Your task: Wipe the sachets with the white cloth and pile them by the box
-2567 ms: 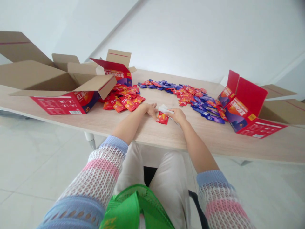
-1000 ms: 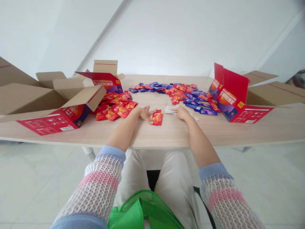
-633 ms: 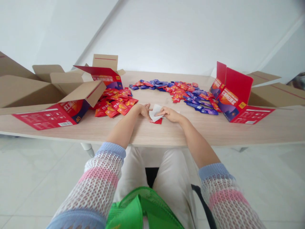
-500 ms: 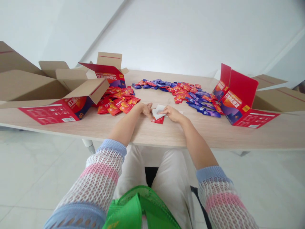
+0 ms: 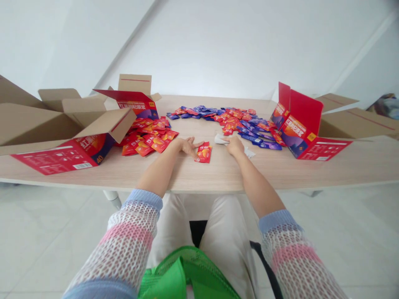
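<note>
A single red sachet (image 5: pixel 204 152) lies flat on the wooden table (image 5: pixel 218 174) in front of me. My left hand (image 5: pixel 186 145) rests open beside it, fingertips touching its left edge. My right hand (image 5: pixel 235 145) is closed on a crumpled white tissue (image 5: pixel 222 139) just right of the sachet, with part of the tissue trailing behind the hand. A pile of red sachets (image 5: pixel 148 133) lies to the left. A long mixed spread of blue and red sachets (image 5: pixel 237 122) runs behind my hands.
Open cardboard boxes with red printed sides stand at the left (image 5: pixel 62 124) and the right (image 5: pixel 302 124), with a smaller red box (image 5: pixel 137 101) at the back left. A green mesh bag (image 5: pixel 183 274) sits on my lap.
My right hand has drawn the white tissue off the red sachet and moved it right. The sachet now lies uncovered. My left hand stays at its left edge.
</note>
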The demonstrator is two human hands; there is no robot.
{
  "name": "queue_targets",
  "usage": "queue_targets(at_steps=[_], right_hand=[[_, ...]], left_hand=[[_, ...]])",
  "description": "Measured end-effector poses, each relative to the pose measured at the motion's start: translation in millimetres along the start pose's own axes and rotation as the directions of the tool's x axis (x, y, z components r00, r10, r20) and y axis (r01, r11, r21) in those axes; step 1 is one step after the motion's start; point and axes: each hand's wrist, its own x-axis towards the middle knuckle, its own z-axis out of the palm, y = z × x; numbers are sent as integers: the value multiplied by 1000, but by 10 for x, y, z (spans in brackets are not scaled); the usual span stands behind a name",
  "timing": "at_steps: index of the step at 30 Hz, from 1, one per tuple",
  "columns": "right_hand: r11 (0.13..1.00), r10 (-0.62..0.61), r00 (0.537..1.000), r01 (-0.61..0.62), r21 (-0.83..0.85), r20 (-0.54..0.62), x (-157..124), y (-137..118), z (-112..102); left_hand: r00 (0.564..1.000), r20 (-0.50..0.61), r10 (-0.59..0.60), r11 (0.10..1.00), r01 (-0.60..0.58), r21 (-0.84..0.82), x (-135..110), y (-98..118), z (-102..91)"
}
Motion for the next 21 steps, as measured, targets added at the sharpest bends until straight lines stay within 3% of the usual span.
queue_targets(at_steps=[4,6,8,11,15,17,21], right_hand=[[911,-302,953,288,295,4,42,-52,-28],[818,-451,891,393,420,45,4,-146,-21],[748,-585,791,440,496,180,-57,-253,4],[734,-661,653,462,497,369,-122,-374,55],[723,-688,582,499,477,433,-95,-405,101],[766,-641,638,501,404,425,-75,-385,118],[951,-299,906,308,19,298,-101,-359,175]], left_hand=[[1000,-6,15,1000,-15,-18,32,-35,14],[1000,-14,13,1000,-14,-28,51,-47,25],[1000,-21,10,1000,-11,-30,70,-52,37],[999,-42,12,999,-13,-36,93,-53,51],[998,-50,28,998,-30,-57,111,-76,46],[998,-45,43,998,-45,-49,115,-94,36],[998,-6,57,998,-57,5,110,-112,18]])
